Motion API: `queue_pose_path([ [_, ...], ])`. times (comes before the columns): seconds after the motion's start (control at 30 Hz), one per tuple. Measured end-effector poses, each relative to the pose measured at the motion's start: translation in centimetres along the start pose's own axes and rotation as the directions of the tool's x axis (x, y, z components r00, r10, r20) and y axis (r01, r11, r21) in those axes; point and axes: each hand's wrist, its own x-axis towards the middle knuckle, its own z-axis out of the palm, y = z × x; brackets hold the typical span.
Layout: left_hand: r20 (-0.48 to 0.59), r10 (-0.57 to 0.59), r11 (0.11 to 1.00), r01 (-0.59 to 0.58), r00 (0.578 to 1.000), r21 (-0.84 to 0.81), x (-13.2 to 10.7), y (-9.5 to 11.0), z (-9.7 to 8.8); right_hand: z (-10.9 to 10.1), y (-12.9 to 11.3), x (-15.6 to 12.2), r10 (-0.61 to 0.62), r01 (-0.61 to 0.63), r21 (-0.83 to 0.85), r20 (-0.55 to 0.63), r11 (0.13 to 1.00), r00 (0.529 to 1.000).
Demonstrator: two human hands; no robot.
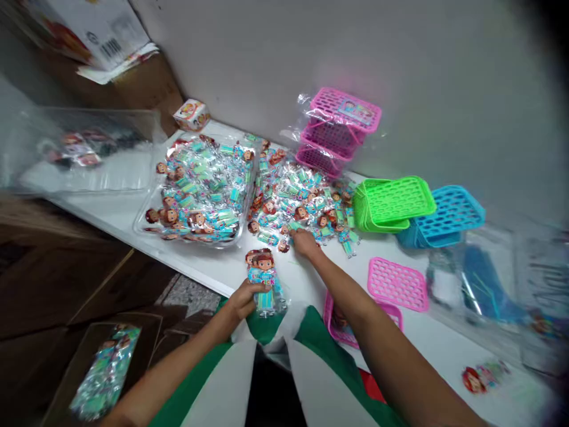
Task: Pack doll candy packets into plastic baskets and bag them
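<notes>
My left hand [243,298] is closed round a small stack of doll-shaped packets [264,280] in clear wrap, held upright at the table's near edge. My right hand [304,242] reaches forward onto the loose pile of the same packets [299,198] on the white table [231,264], fingers curled on one packet at the pile's near edge. A clear tray [146,220] heaped with more packets sits to the left of the pile.
Pink baskets [340,127] stand stacked against the wall. Green lids [391,201], a blue basket [448,216] and a pink lid [397,283] lie to the right. A pink basket [340,329] sits under my right forearm. A cardboard box of packets [104,370] is on the floor at left.
</notes>
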Motion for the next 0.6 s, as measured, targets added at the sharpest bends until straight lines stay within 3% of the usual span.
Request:
queue_pose_path([
  [0.27,0.018,0.043,0.999,-0.043,0.999,-0.004,-0.6,-0.2,0.2,0.4,0.0,-0.7,0.027,-0.027,-0.010,-0.015,1.000,1.000],
  [0.6,0.066,0.067,0.997,-0.064,0.996,-0.048,-0.8,-0.1,0.3,1.2,0.8,-4.3,-0.121,0.118,-0.078,-0.031,0.990,0.992],
])
